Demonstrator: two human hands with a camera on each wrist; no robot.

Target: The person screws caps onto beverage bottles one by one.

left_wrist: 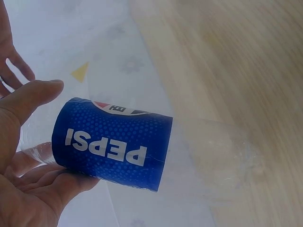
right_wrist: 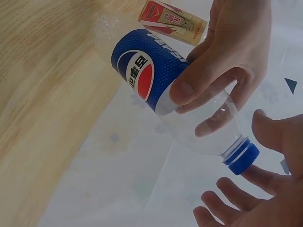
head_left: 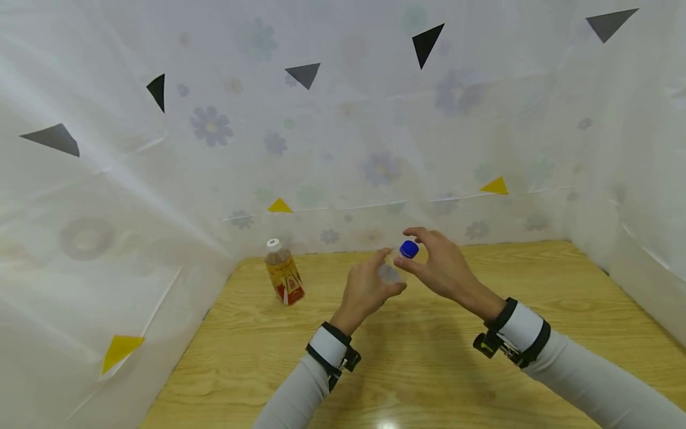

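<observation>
Found the right fingers [right_wrist: 277, 135] apart and loosely curved about the blue cap [right_wrist: 242, 158], thumb on one side, the other fingers on the other side, not yet pressed on it; could not tell for certain whether one pad touched the lower rim. Found the left fingers [right_wrist: 222, 61] curled round the clear shoulder of the Pepsi bottle [right_wrist: 142, 71], thumb [left_wrist: 31, 97] laid at the edge of the blue label, so clamped firmly on the plastic. Held the bottle tilted in the air, cap toward the right hand [head_left: 442, 268] and base toward the table [head_left: 536, 286], above the middle of the surface and nearer to its far edge. Judged the step as work on the cap, and judged good practice as follows: to close thumb and two fingers evenly on the ribbed side of the cap, to turn from the wrist and not from the fingertips alone, and to keep the left hand [head_left: 367, 292] steady without squeezing, because thin empty plastic bends and slips easily. Judged also better to hold the neck more upright and to keep the elbows away from the tea bottle [head_left: 284, 277], upright near the far left corner of the surface, well apart from both hands, beside the white flowered sheet [head_left: 214, 179].
</observation>
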